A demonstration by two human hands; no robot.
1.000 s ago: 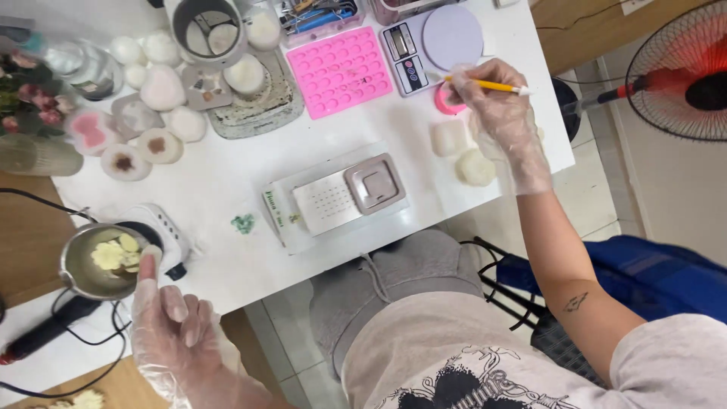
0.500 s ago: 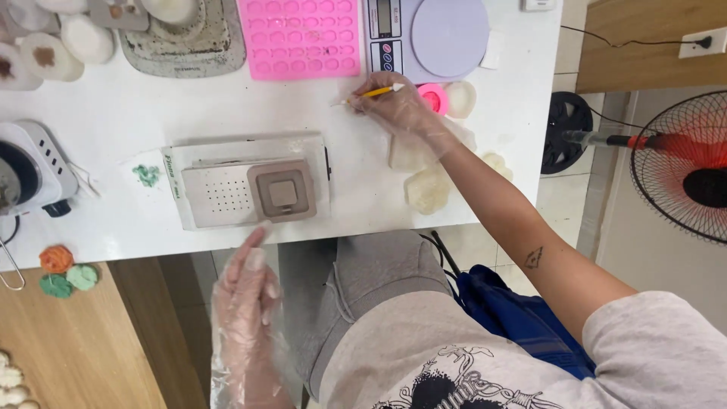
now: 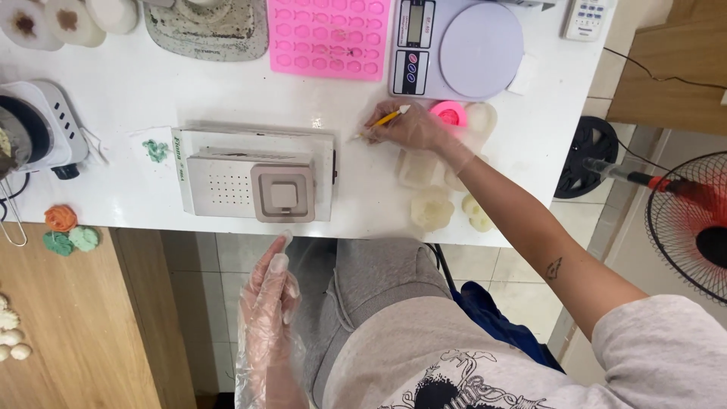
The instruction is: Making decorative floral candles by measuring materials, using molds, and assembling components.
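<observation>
One yellow tool point(image 3: 382, 120) sits pinched in the gloved right hand point(image 3: 409, 127) on the white table point(image 3: 227, 91), near four pale moulds point(image 3: 432, 208) — lower than before — while the left hand point(image 3: 271, 291) hangs open, empty.

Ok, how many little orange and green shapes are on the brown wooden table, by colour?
Orange shape: 1
Green shapes: 2
Total: 3
</observation>
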